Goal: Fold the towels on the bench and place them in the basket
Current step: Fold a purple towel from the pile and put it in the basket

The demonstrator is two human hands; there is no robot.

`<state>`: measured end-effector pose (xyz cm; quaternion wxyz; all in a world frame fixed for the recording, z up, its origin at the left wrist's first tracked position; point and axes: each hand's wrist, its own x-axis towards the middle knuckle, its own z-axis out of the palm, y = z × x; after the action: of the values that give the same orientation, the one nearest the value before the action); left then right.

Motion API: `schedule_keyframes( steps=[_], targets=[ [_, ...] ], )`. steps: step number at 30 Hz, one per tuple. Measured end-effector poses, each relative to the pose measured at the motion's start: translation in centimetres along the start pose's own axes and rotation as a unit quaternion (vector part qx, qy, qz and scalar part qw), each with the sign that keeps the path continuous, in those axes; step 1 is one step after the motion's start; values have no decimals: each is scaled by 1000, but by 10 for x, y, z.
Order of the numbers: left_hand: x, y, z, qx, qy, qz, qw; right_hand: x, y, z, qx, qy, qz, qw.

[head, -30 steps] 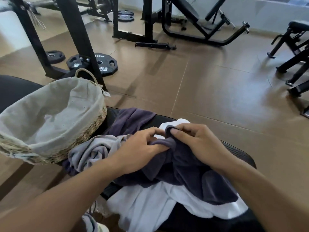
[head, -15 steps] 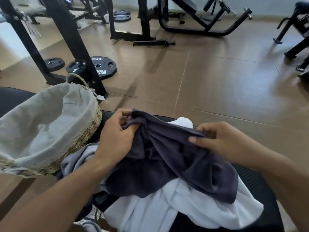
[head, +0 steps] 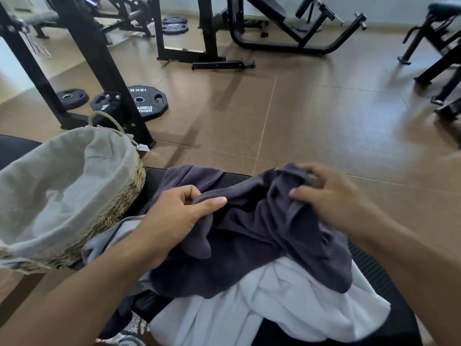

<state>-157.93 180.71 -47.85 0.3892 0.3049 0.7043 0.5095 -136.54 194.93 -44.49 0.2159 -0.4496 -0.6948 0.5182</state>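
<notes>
Nearest the camera, a white towel (head: 269, 310) lies crumpled across the black table (head: 371, 270), its folds spilling toward the near edge. On top of it sits a dark towel (head: 262, 236), bunched and unfolded, with one flap trailing away toward the table's far side. The left hand (head: 174, 216) grips the dark towel's left part, thumb laid over the cloth and fingers curled beneath a pinched fold. The right hand (head: 331, 196) grasps the same towel at its far right corner, fingers curled into the raised cloth; that corner is blurred, so the exact hold cannot be made out. Under the left forearm a pale grey towel (head: 107, 238) shows, partly covered by the dark one and lying just beside the basket. The basket (head: 119, 203), woven and lined with light grey cloth, stands at the left end of the table, tilted toward the viewer, with a rope handle at its far rim; no towel shows inside it. Beyond the table stretches a brown tiled floor (head: 311, 116). A weight plate (head: 147, 101) lies on it near the black rack (head: 94, 58), and more gym benches stand at the far wall.
</notes>
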Motion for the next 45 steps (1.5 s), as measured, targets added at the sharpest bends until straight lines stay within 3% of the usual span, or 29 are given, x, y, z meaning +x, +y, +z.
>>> schedule_keyframes(
  steps=[2, 4, 7, 10, 13, 19, 26, 29, 31, 35, 37, 40, 45],
  targets=[
    [-3, -1, 4, 43, 5, 29, 999, -6, 6, 8, -124, -91, -15, 988],
    [-7, 1, 11, 56, 3, 62, 996, -12, 10, 14, -213, -123, -45, 968],
    [-13, 1, 15, 74, -25, 92, 993, -17, 8, 15, -244, -95, -106, 959],
    [-19, 5, 18, 76, -78, 88, 990, -23, 5, 9, -326, -50, -204, 922],
    [-26, 8, 21, 83, -122, 98, 984, -27, 2, 10, -350, -93, -279, 889],
    [-25, 8, 22, 76, -103, 74, 989, -23, 15, 15, -461, -183, -216, 841],
    [-24, 14, 22, -58, -52, -57, 995, -13, 17, 23, -517, -152, -255, 803],
    [-23, 18, 22, -111, -32, -54, 992, -11, 17, 20, -493, -122, -250, 824],
    [-24, 20, 21, -148, -37, -46, 987, -13, 13, 18, -443, -89, -230, 862],
    [-28, 23, 20, -166, -52, -19, 985, -23, 0, 19, -218, -27, -215, 952],
    [-31, 24, 23, -202, -64, -16, 977, -31, -7, 23, -140, -29, -220, 965],
    [-39, 28, 35, -319, -108, -58, 940, -42, -9, 31, -64, -56, -202, 976],
    [-47, 28, 44, -385, -117, -55, 914, -42, -6, 34, -13, -44, -174, 984]
  ],
)
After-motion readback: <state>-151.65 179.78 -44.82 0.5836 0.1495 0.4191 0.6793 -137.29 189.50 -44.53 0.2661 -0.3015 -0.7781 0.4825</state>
